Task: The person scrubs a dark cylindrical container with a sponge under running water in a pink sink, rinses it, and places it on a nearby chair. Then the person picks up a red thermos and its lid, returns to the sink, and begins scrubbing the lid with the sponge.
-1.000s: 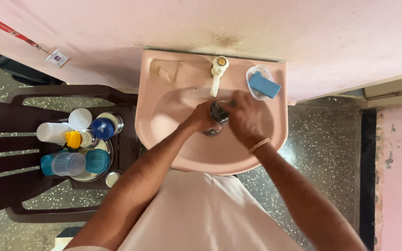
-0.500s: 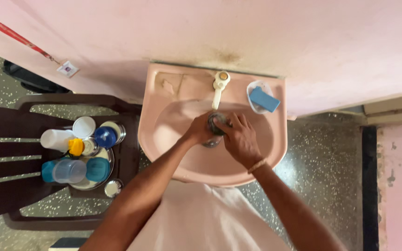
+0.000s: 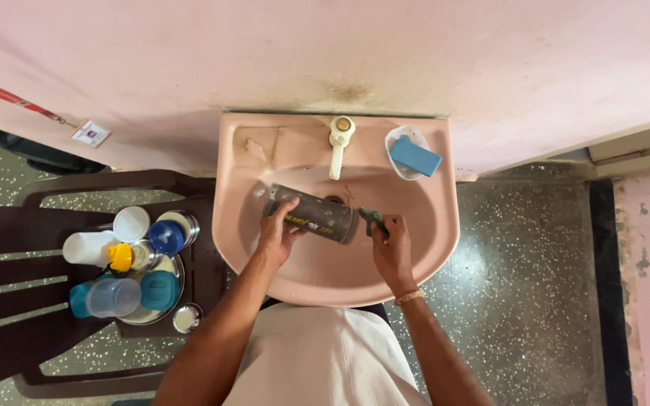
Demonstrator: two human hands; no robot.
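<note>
While L hand (image 3: 278, 230) grips dark bottle (image 3: 311, 214) lying sideways, mouth rightward, R hand (image 3: 391, 244) pinches scrubber (image 3: 371, 219).

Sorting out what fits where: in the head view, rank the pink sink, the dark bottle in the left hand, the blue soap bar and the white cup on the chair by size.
1. Sink
2. Bottle
3. Soap bar and cup look alike; left unranked.

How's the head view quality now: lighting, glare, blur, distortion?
Head view: soft, even daylight, no hard glare on the pink sink; left hand, right hand and dark bottle sharp, no motion blur; wide-angle bending at the edges; the brown chair is dim.
</note>
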